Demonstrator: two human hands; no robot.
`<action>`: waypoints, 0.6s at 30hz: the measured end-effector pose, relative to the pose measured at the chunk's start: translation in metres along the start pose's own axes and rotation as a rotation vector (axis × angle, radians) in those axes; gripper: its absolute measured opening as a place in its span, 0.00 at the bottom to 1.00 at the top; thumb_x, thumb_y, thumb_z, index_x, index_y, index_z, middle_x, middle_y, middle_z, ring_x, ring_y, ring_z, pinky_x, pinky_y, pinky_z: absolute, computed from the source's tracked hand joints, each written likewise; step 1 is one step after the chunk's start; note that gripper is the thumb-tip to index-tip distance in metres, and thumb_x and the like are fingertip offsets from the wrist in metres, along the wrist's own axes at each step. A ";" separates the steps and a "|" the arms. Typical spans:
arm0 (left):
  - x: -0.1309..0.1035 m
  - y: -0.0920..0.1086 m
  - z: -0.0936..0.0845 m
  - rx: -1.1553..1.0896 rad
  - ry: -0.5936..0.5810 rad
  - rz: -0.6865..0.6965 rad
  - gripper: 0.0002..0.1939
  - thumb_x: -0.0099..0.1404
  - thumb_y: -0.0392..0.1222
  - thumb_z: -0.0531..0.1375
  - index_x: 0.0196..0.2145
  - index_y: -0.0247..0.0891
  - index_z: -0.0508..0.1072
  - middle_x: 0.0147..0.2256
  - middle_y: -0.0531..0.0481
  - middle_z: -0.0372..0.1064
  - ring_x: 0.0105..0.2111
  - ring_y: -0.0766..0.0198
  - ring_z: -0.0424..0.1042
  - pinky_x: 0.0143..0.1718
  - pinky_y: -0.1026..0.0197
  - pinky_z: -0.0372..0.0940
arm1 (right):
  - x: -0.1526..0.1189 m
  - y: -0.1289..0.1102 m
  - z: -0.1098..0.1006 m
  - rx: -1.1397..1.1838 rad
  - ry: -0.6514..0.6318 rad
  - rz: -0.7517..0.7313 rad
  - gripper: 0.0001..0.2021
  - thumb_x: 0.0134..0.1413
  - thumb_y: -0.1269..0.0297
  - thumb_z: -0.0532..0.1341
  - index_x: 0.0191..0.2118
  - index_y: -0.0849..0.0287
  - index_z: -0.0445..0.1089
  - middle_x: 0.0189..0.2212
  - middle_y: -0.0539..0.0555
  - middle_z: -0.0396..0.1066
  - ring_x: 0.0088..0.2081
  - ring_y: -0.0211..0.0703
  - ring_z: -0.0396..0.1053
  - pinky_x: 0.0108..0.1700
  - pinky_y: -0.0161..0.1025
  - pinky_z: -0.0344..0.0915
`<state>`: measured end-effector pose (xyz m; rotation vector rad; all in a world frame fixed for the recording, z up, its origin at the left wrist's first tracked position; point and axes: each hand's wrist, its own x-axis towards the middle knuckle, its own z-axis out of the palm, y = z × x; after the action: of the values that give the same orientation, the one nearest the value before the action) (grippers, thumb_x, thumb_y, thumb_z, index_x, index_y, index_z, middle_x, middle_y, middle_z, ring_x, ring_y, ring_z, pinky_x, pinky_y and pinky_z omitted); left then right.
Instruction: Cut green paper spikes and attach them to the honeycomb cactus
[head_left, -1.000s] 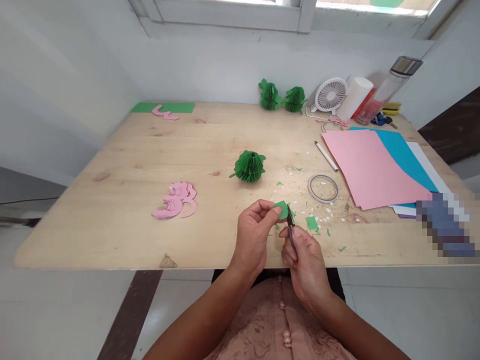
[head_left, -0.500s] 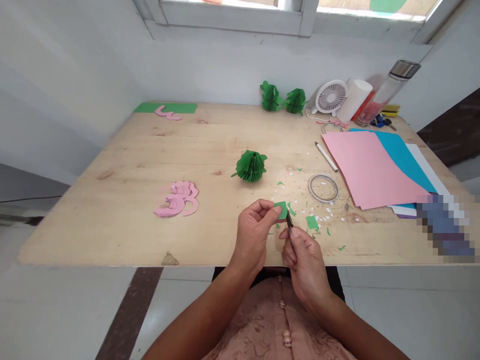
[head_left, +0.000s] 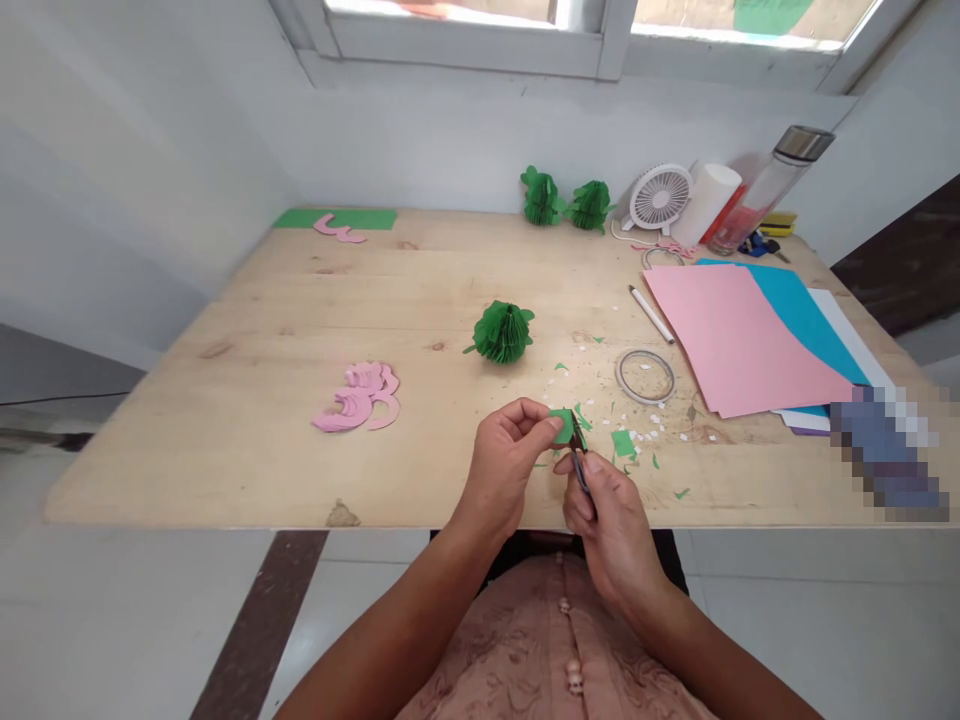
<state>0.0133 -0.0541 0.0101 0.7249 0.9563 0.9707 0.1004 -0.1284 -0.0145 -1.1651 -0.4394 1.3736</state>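
Between its thumb and fingers my left hand [head_left: 510, 455] pinches a small green paper piece [head_left: 561, 427]. Dark scissors [head_left: 578, 450] are in my right hand [head_left: 606, 500], their blades at the right edge of that paper. A green square [head_left: 622, 443] lies to the right, among white and green scraps [head_left: 654, 430]. Beyond my hands a green folded-paper figure [head_left: 502, 332] stands on the wooden table [head_left: 247, 400].
Pink curved cut-outs [head_left: 358, 398] lie at the left. Two green paper figures [head_left: 541, 197] [head_left: 590, 205], a fan [head_left: 660, 197] and a bottle [head_left: 772, 190] stand at the back. A ring [head_left: 646, 377], a pen [head_left: 651, 313] and pink sheets [head_left: 742, 340] are at the right.
The scissors have shifted slightly up and left, and their blades now overlap the right edge of the green paper. My left hand keeps its pinch on the paper.
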 end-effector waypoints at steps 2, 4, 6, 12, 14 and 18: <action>-0.001 0.000 0.000 0.020 -0.005 0.005 0.08 0.50 0.38 0.65 0.22 0.35 0.68 0.22 0.53 0.69 0.25 0.68 0.68 0.31 0.64 0.62 | 0.000 0.000 0.000 -0.006 0.005 -0.005 0.17 0.55 0.49 0.59 0.32 0.60 0.69 0.15 0.40 0.46 0.17 0.31 0.38 0.19 0.32 0.37; -0.001 0.000 0.001 0.034 -0.011 0.008 0.08 0.50 0.38 0.65 0.22 0.35 0.68 0.22 0.53 0.69 0.24 0.68 0.67 0.30 0.65 0.61 | 0.000 0.000 0.000 -0.006 0.007 -0.006 0.17 0.55 0.49 0.59 0.32 0.60 0.69 0.15 0.40 0.46 0.17 0.31 0.38 0.18 0.32 0.37; -0.002 0.000 0.001 0.037 -0.016 0.008 0.08 0.50 0.38 0.65 0.22 0.35 0.68 0.22 0.53 0.69 0.24 0.68 0.67 0.29 0.65 0.60 | 0.000 0.000 0.000 -0.007 0.012 -0.008 0.17 0.54 0.48 0.59 0.31 0.60 0.68 0.14 0.40 0.45 0.17 0.31 0.38 0.18 0.32 0.37; -0.002 -0.001 0.000 0.032 -0.020 0.002 0.08 0.50 0.38 0.65 0.22 0.35 0.68 0.22 0.53 0.69 0.24 0.68 0.67 0.29 0.65 0.60 | -0.001 0.002 0.001 0.001 0.022 -0.006 0.17 0.55 0.49 0.58 0.31 0.59 0.69 0.14 0.40 0.44 0.17 0.31 0.37 0.18 0.32 0.37; -0.002 -0.002 0.000 0.033 -0.012 -0.001 0.09 0.49 0.39 0.65 0.22 0.35 0.68 0.22 0.53 0.69 0.24 0.68 0.66 0.29 0.64 0.61 | -0.001 0.002 0.002 0.001 0.030 -0.007 0.17 0.55 0.49 0.58 0.31 0.59 0.68 0.14 0.40 0.45 0.17 0.31 0.37 0.18 0.32 0.37; -0.002 -0.003 0.000 0.028 0.002 -0.004 0.09 0.49 0.39 0.65 0.22 0.35 0.68 0.22 0.53 0.69 0.24 0.69 0.66 0.29 0.65 0.60 | -0.001 0.003 0.002 -0.011 0.056 -0.004 0.17 0.54 0.48 0.59 0.30 0.59 0.68 0.14 0.40 0.45 0.17 0.30 0.37 0.18 0.32 0.37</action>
<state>0.0138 -0.0574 0.0080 0.7452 0.9743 0.9565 0.0971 -0.1291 -0.0163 -1.2078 -0.4093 1.3334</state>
